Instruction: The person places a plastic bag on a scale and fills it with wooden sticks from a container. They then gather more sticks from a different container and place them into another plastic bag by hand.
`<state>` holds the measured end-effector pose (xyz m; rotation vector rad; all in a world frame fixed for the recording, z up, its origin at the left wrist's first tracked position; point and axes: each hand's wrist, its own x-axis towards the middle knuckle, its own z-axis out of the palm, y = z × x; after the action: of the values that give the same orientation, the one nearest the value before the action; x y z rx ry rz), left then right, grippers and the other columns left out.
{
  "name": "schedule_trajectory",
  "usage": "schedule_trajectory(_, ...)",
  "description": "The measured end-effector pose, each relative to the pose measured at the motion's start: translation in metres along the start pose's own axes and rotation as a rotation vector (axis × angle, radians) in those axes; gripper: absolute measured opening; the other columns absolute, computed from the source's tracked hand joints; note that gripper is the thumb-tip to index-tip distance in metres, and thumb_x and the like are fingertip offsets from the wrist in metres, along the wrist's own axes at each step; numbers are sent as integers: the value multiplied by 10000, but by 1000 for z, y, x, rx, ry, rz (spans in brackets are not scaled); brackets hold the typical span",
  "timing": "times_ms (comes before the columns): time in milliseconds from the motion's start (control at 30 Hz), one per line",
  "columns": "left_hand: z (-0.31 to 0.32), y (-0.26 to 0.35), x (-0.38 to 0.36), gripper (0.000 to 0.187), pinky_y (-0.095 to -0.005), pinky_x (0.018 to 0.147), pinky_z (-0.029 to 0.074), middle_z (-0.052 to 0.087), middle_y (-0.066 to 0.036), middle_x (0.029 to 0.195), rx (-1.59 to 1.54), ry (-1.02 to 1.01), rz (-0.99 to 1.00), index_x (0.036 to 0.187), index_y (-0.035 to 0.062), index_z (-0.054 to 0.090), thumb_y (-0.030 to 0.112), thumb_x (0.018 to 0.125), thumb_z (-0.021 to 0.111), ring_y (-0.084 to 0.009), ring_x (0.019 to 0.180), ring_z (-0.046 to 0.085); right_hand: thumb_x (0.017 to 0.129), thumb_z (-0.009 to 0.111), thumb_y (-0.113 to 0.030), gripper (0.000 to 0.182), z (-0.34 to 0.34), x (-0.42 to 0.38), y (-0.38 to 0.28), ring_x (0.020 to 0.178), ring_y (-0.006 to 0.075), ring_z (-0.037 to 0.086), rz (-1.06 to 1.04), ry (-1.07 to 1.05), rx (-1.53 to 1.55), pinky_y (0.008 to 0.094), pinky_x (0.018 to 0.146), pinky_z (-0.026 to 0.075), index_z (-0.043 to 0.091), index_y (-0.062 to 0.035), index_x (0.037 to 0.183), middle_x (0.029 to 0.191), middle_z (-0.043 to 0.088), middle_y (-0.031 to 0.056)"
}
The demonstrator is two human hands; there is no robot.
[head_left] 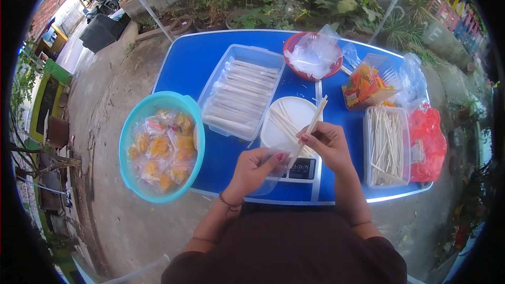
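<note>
My right hand [330, 144] pinches a small bundle of pale thin sticks [319, 111], tilted with their upper ends pointing away from me. The lower ends reach the mouth of a clear plastic bag [269, 183], which my left hand [253, 171] grips between thumb and fingers. Beneath both hands is a white kitchen scale [299, 106] with a dark button panel, and more loose sticks [282, 121] lie on its round plate. To the right, a clear tub [406, 163] is full of the same kind of sticks.
On the blue table [184, 68], a clear box [210, 102] holds rows of wrapped stick packs. A turquoise basin [125, 152] holds bagged yellow-orange items. A red basket [289, 58] of plastic bags, a clear container [386, 81] of colourful packets and a red bag [428, 144] stand rightward.
</note>
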<state>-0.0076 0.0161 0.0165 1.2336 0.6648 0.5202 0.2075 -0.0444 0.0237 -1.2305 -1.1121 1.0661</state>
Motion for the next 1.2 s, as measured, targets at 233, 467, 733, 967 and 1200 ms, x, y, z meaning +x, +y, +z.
schedule_trajectory(233, 3, -3, 1, 249, -231, 727, 535, 724, -81, 918, -24, -18, -10, 1068, -31, 701, 178, 953, 630, -101, 806, 669, 935, 599, -21, 552, 14, 5, -9, 784, 107, 648, -150, 210, 83, 236, 729, 505, 347, -19, 1427, 870, 676, 91)
schedule_trajectory(467, 3, -4, 1, 267, -230, 728, 537, 722, -81, 930, -44, 44, -3, 1093, -35, 687, 187, 963, 615, -104, 808, 668, 906, 627, -15, 447, 13, 1, 3, 784, 105, 631, -202, 124, -89, 250, 727, 473, 527, -36, 1341, 822, 674, 78)
schedule_trajectory(733, 2, -8, 2, 257, -238, 739, 542, 717, -73, 930, -30, 97, 49, 1092, -34, 684, 178, 962, 616, -98, 828, 661, 857, 657, -11, 211, 14, 1, -12, 716, 158, 591, -409, 53, -404, 264, 690, 459, 746, -70, 1038, 827, 682, 69)
schedule_trajectory(967, -1, -18, -1, 219, -253, 751, 546, 711, -72, 955, 44, -95, 55, 1067, -25, 683, 152, 955, 621, -100, 846, 657, 839, 674, -49, 218, 9, -2, -4, 679, 154, 574, -313, 165, -309, 263, 633, 446, 737, -51, 1047, 795, 661, 70)
schedule_trajectory(1200, -6, -38, 9, 229, -341, 841, 565, 689, -172, 1070, -116, 194, 8, 1136, -68, 602, 95, 989, 534, -229, 960, 687, 813, 710, -155, 171, 9, 3, 6, 808, 285, 617, -109, 202, -964, 386, 707, 502, 663, -40, 930, 852, 652, 103)
